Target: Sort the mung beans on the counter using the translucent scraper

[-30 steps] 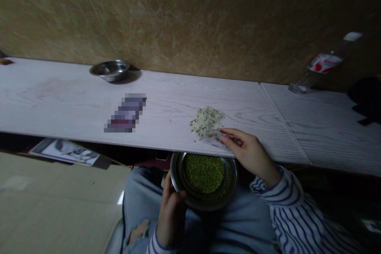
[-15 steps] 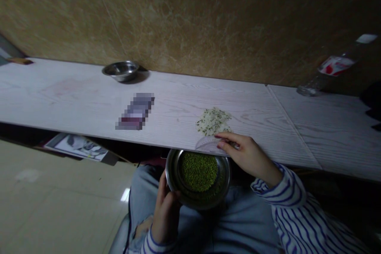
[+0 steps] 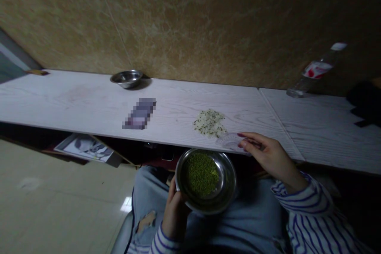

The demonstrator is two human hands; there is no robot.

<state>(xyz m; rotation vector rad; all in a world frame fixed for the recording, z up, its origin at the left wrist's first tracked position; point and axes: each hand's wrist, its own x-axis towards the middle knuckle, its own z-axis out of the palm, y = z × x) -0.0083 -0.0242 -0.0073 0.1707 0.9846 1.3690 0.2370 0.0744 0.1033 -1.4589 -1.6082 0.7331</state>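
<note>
My left hand [image 3: 176, 210] grips the left rim of a steel bowl [image 3: 228, 184] held over my lap, just below the table's front edge. Green mung beans [image 3: 202, 174] lie in it, gathered toward its left side. Between thumb and fingers, my right hand [image 3: 266, 152] pinches a clear plastic protractor [image 3: 230, 141], low over or on the table edge; whether it touches is hard to tell. Beyond its left end spreads a flat pile of white rice mixed with green beans [image 3: 210, 122].
A second steel bowl [image 3: 127, 79] stands near the wall. A blurred-out flat object [image 3: 139, 114] lies on the white wooden table [image 3: 175, 103]. To the right are a clear bottle [image 3: 312, 71] and something dark [image 3: 364, 99]. An open drawer [image 3: 86, 149] sits under the tabletop.
My right hand has drawn the protractor rightward, away from the front of the pile. The beans in the held bowl have shifted left, baring its right side. The camera view has turned slightly.
</note>
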